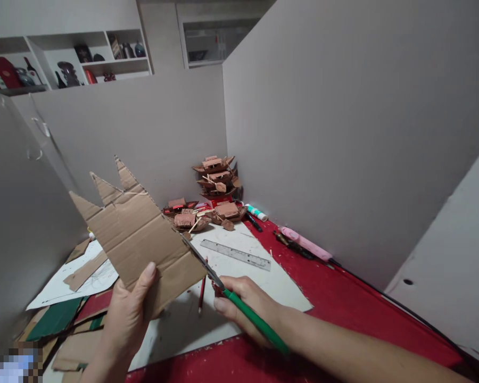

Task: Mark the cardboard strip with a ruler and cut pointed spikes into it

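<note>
A brown piece of cardboard [143,234] with three pointed spikes along its top edge is held up in the air. My left hand [130,308] grips its lower part, thumb on the near face and the other fingers hidden behind. On the right, my right hand [251,308] is closed around scissors [251,319] with a green handle. Their blades lie along the cardboard's right edge, where dark marks run; how far the blades are apart I cannot tell. Below, a red pencil [201,292] and a clear ruler [235,254] rest on white paper [183,335].
Small brown model boats [215,178] are stacked in the back corner, others beside them. Cardboard scraps [80,351] and a drawing sheet [56,284] lie at left. A pink glue gun [303,242] lies along the right wall on the red tabletop [343,314].
</note>
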A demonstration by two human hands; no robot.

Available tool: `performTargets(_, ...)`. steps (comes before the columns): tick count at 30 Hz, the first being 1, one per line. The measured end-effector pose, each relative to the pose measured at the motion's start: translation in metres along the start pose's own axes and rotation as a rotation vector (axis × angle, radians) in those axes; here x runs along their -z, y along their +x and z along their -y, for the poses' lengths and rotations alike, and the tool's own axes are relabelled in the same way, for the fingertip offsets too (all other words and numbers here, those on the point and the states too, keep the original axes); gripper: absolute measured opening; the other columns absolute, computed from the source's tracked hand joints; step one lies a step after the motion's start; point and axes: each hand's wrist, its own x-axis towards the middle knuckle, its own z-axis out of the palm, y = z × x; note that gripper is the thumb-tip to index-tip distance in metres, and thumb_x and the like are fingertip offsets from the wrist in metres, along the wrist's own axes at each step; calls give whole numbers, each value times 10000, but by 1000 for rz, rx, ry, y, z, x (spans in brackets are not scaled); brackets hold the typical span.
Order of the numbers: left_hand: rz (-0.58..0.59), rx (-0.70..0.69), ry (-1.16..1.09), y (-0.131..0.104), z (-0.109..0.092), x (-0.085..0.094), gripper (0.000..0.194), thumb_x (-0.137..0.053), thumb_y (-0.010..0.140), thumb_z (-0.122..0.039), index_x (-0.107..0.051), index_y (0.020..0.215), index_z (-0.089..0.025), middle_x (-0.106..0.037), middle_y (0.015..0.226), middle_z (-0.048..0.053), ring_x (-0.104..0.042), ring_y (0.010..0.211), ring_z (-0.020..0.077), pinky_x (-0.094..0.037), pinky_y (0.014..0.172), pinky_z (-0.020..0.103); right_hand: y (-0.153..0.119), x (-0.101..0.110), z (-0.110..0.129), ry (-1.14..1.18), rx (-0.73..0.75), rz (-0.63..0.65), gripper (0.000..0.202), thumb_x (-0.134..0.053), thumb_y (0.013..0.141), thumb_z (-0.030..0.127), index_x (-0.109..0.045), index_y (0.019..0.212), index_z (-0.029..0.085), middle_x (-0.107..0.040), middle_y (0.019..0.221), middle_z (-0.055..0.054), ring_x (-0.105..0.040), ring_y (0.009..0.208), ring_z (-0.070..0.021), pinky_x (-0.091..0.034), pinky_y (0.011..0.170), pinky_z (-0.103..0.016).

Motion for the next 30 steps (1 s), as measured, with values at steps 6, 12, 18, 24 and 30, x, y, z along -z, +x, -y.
performTargets(6, 24, -10, 0, 0, 3, 0, 686, -827, 708, -335, -553, 1330, -235, -742, 1122, 57, -631, 1165, 252, -481, 1019, 342, 0, -2, 2, 25, -19, 5, 486, -393, 921, 635, -430, 732, 188, -356, 638, 39, -311, 582, -108, -297, 532, -236)
performTargets(12, 8, 14, -6, -3, 1, -2, 728, -839, 684, -354, -542, 1330, -196, -742, 1113, 78, -613, 1191, 258, -467, 1032, 352, -2, -4, 4, 28, -35, -5, 527, -370, 913, 677, -443, 750, 181, -355, 643, 34, -305, 585, -110, -288, 524, -242)
performTargets(18, -6, 88, -44, -3, -2, -5, 800, -873, 620, -348, -538, 1330, -200, -755, 1063, 92, -706, 1009, 284, -558, 897, 381, -3, -7, 2, 62, -44, -26, 537, -373, 907, 692, -408, 717, 191, -311, 619, 43, -278, 572, -102, -254, 503, -237)
performTargets(24, -3, 105, -47, -5, -2, -5, 787, -867, 626, -348, -543, 1329, -206, -761, 1038, 88, -717, 972, 281, -580, 838, 364, -4, -9, 2, 61, -50, -33, 530, -389, 913, 672, -383, 684, 194, -279, 603, 50, -252, 554, -96, -238, 484, -236)
performTargets(30, -2, 81, -3, -4, -2, -2, 746, -867, 622, -366, -579, 1284, -176, -769, 1003, 88, -716, 977, 279, -554, 900, 367, -3, -8, 2, 21, -36, -35, 525, -379, 915, 667, -385, 679, 197, -297, 588, 50, -277, 546, -97, -257, 491, -236)
